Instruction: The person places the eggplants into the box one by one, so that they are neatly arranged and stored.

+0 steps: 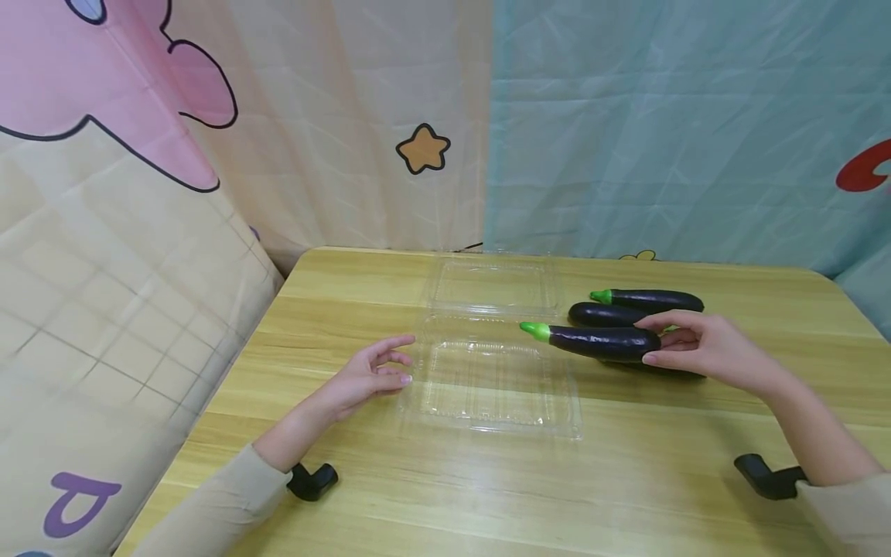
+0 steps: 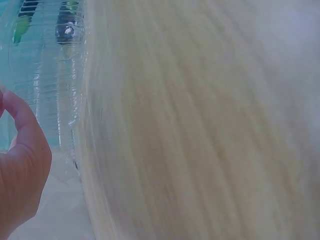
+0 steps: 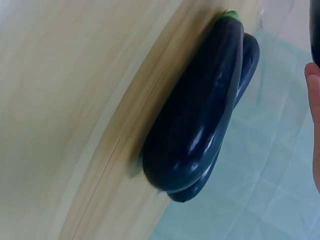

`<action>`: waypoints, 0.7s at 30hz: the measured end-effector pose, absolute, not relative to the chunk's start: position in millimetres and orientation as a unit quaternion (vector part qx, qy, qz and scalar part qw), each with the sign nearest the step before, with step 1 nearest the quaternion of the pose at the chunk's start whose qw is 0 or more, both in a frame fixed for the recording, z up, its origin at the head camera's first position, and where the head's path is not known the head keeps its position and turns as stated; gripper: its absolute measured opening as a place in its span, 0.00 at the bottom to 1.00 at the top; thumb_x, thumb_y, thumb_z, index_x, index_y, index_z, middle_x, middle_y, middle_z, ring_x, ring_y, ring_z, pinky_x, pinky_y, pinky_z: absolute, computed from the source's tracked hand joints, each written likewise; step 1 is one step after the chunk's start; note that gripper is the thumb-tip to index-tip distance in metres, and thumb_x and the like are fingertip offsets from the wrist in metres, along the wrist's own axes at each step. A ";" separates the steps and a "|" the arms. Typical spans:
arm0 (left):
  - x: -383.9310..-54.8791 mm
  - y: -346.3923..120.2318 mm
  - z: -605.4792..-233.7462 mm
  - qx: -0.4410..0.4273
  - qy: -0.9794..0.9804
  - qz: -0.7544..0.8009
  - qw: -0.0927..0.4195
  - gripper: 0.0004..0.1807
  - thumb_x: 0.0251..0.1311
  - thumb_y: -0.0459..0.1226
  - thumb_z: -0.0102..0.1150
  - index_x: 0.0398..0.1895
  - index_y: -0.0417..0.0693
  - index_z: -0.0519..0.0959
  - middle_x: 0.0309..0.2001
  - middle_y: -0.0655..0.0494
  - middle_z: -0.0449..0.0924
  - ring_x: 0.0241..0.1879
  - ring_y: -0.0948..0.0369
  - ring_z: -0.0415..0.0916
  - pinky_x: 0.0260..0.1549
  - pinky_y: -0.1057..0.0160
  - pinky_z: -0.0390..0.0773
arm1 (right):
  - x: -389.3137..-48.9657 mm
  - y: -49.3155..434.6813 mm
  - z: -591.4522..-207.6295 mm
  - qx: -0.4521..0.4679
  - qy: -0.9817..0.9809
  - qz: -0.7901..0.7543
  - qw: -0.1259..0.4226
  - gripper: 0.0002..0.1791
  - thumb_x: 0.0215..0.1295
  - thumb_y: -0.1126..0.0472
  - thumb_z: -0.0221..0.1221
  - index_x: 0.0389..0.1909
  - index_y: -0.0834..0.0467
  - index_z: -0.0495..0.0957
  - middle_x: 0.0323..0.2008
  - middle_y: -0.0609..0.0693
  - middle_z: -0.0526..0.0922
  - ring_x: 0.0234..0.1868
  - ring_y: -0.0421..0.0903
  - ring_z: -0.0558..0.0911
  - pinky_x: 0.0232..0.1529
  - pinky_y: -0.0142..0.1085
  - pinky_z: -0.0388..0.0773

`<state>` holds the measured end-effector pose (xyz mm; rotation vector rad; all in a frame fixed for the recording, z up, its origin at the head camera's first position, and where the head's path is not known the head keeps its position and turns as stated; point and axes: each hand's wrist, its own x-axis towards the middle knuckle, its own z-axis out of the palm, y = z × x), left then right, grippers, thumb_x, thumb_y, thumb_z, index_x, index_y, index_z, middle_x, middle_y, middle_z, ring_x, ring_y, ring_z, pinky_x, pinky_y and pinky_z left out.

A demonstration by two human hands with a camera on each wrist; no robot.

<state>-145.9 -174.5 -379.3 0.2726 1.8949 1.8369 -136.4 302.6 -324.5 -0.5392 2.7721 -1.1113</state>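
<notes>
My right hand [image 1: 685,348] grips the blunt end of a dark purple eggplant [image 1: 599,342], whose green stem points left over the right side of a clear plastic clamshell container [image 1: 487,425]. The container lies spread out, lid [image 1: 494,286] toward the back. At its left rim is my left hand [image 1: 369,375], fingers loosely bent and holding nothing. Other eggplants lie on the table behind and below the held one, including a back eggplant [image 1: 657,299] and a middle eggplant [image 1: 602,314]. In the right wrist view, a large eggplant [image 3: 195,115] partly covers another eggplant [image 3: 248,60].
The wood-grain table [image 1: 473,503] carries everything. A printed curtain [image 1: 661,139] hangs along its back edge, and a printed cloth [image 1: 104,309] along the left. Black wrist mounts [image 1: 313,481] show at both sleeves.
</notes>
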 end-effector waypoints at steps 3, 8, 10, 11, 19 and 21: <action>-145.2 -174.2 -379.5 0.101 0.693 0.672 0.241 0.38 0.56 0.28 0.59 0.70 0.39 0.53 0.53 0.40 0.63 0.39 0.61 0.73 0.40 0.65 0.77 | -139.1 297.8 -325.3 -0.182 0.907 -0.375 0.053 0.24 0.56 0.56 0.65 0.54 0.56 0.75 0.50 0.51 0.74 0.40 0.33 0.79 0.35 0.31 0.79; -144.9 -174.9 -380.2 0.103 0.695 0.670 0.241 0.39 0.56 0.28 0.60 0.70 0.39 0.53 0.54 0.39 0.62 0.40 0.61 0.73 0.40 0.65 0.77 | -142.7 290.5 -328.1 -0.195 0.897 -0.393 0.052 0.24 0.55 0.59 0.66 0.54 0.58 0.75 0.47 0.54 0.75 0.38 0.36 0.80 0.33 0.32 0.79; -145.1 -175.3 -380.2 0.104 0.696 0.669 0.241 0.39 0.56 0.28 0.60 0.70 0.39 0.53 0.53 0.39 0.62 0.40 0.61 0.73 0.40 0.66 0.77 | -143.9 288.3 -329.0 -0.196 0.896 -0.395 0.050 0.24 0.55 0.59 0.66 0.54 0.58 0.75 0.47 0.54 0.76 0.38 0.36 0.80 0.34 0.31 0.79; -145.2 -175.3 -380.2 0.103 0.695 0.669 0.242 0.39 0.56 0.28 0.60 0.70 0.39 0.53 0.53 0.40 0.62 0.40 0.61 0.73 0.40 0.66 0.77 | -144.6 287.3 -329.2 -0.196 0.896 -0.396 0.050 0.24 0.55 0.59 0.66 0.53 0.58 0.75 0.47 0.54 0.76 0.38 0.36 0.80 0.34 0.31 0.80; -145.6 -174.5 -379.0 0.092 0.696 0.669 0.244 0.39 0.56 0.28 0.60 0.70 0.41 0.54 0.55 0.38 0.61 0.40 0.60 0.72 0.41 0.65 0.77 | -149.2 278.4 -328.3 -0.203 0.888 -0.410 0.053 0.24 0.54 0.59 0.67 0.52 0.59 0.75 0.44 0.55 0.78 0.36 0.39 0.81 0.33 0.32 0.80; -145.7 -174.5 -379.0 0.094 0.697 0.668 0.243 0.39 0.56 0.29 0.60 0.70 0.41 0.54 0.55 0.38 0.61 0.40 0.60 0.72 0.41 0.65 0.77 | -150.8 275.5 -328.1 -0.208 0.884 -0.415 0.056 0.24 0.54 0.60 0.67 0.52 0.61 0.75 0.43 0.56 0.78 0.36 0.39 0.81 0.33 0.32 0.80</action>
